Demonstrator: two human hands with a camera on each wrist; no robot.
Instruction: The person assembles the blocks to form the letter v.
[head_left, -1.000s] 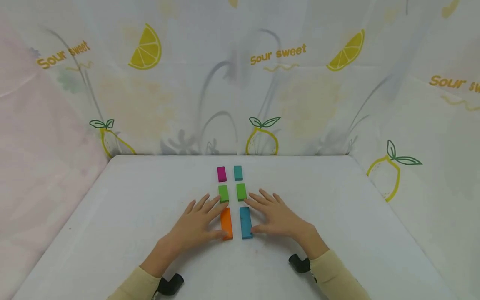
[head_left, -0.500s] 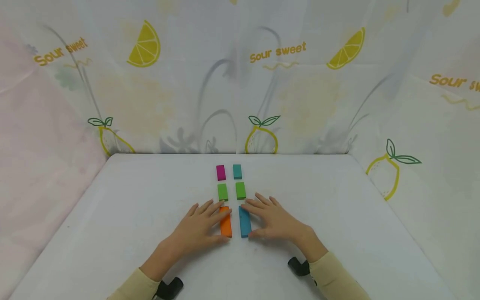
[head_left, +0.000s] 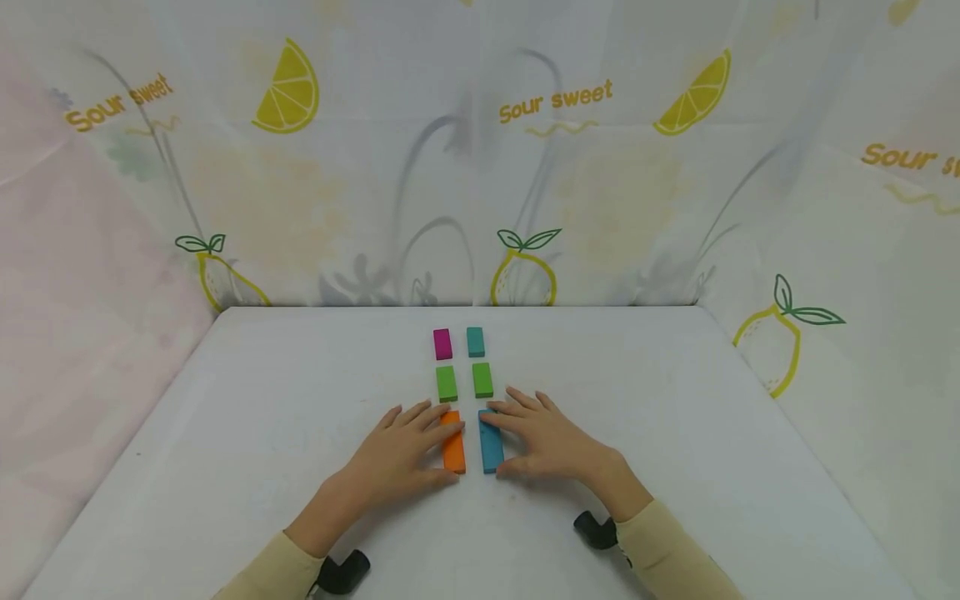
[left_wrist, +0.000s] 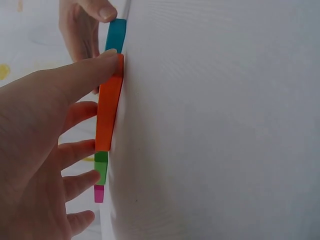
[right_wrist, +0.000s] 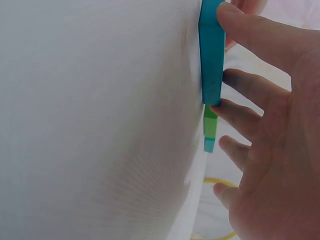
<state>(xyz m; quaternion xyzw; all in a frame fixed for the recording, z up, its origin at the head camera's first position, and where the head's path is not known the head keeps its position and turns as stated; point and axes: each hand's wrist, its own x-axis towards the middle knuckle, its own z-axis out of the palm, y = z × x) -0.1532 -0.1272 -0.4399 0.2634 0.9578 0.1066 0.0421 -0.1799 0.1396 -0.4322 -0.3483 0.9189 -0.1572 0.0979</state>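
Note:
An orange rectangular block [head_left: 453, 454] and a blue rectangular block [head_left: 491, 450] lie parallel on the white table. My left hand [head_left: 397, 450] spreads over the orange one: its index finger crosses the top and its thumb is at the near end. Mirroring it, my right hand [head_left: 562, 446] has an index finger over the blue block, thumb by its near corner. In the left wrist view, the thumb overlaps the upper end of the orange block [left_wrist: 108, 110]. The right wrist view shows a thumb tip against the blue block [right_wrist: 212, 60]. Fingers on both hands look fairly straight.
Beyond the long blocks lie two green blocks [head_left: 482, 381], then a magenta block [head_left: 442, 344] and a teal block [head_left: 476, 342], making two columns. A lemon-printed cloth [head_left: 375, 167] hangs behind the table [head_left: 225, 417]. Black wrist devices [head_left: 343, 572] sit at the cuffs.
Both index fingers have come back from near the green blocks onto the long blocks. The left thumb has slid to the orange block's near end. The blocks keep their arrangement.

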